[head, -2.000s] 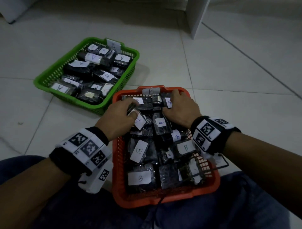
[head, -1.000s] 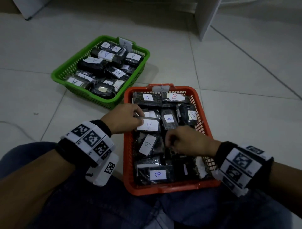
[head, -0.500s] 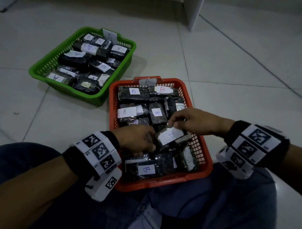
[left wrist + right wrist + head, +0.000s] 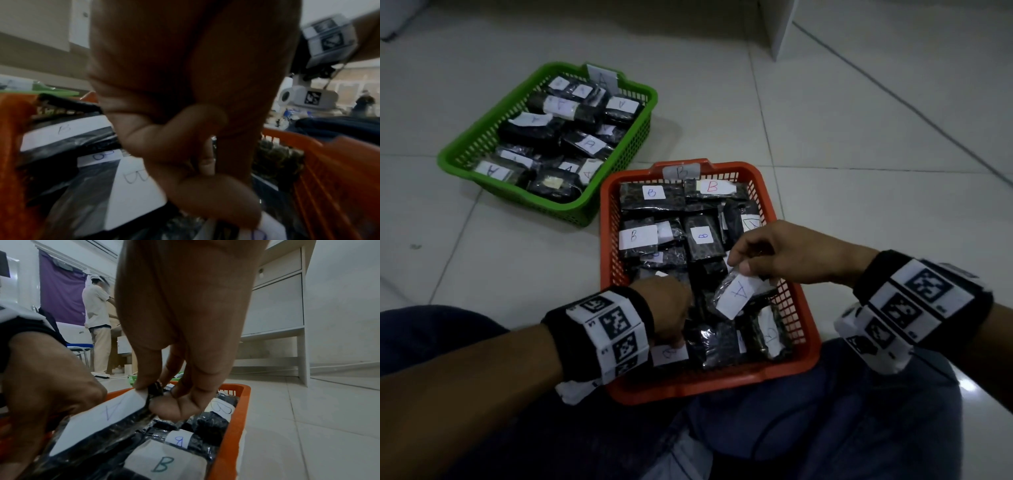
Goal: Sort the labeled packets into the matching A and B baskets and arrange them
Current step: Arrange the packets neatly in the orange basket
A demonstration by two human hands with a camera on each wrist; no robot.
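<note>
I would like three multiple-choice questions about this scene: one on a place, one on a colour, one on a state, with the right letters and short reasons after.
1. Where does the right hand hold the packet marked A?
a) over the orange basket
b) over the green basket
c) on the bare floor

2. What colour is the basket with the A tag on its far rim?
a) orange
b) blue
c) green

3. How does the right hand hold the packet marked A?
a) flat on an open palm
b) pinched at one end
c) not touched at all

Answers: 1 a, the packet hangs above the orange basket. 2 c, the A tag stands on the green basket. 3 b, the right wrist view shows thumb and fingers pinching its end.
</note>
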